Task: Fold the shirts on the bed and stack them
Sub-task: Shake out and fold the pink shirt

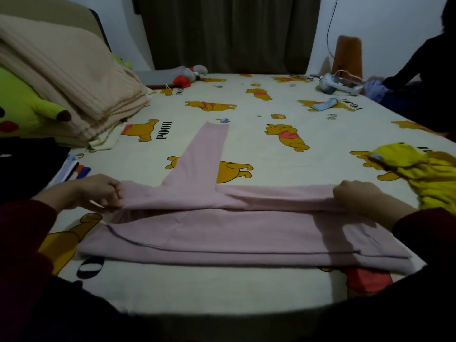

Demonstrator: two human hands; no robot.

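Two hands fold a pale pink long-sleeved shirt on a bed.

The shirt lies crosswise near the bed's front edge, one sleeve pointing toward the far edge. The left hand and right hand, fingers curled, each pinch an end of the shirt's raised far fold. No container shows. The cream bedsheet printed with yellow cartoon bears carries a crumpled yellow garment at the right edge, a stack of folded beige ribbed blankets and a yellow-green plush toy at the left edge, and a grey and red soft toy at the far edge. Behind hang dark curtains between white walls; a person in dark clothing sits at the far right corner.
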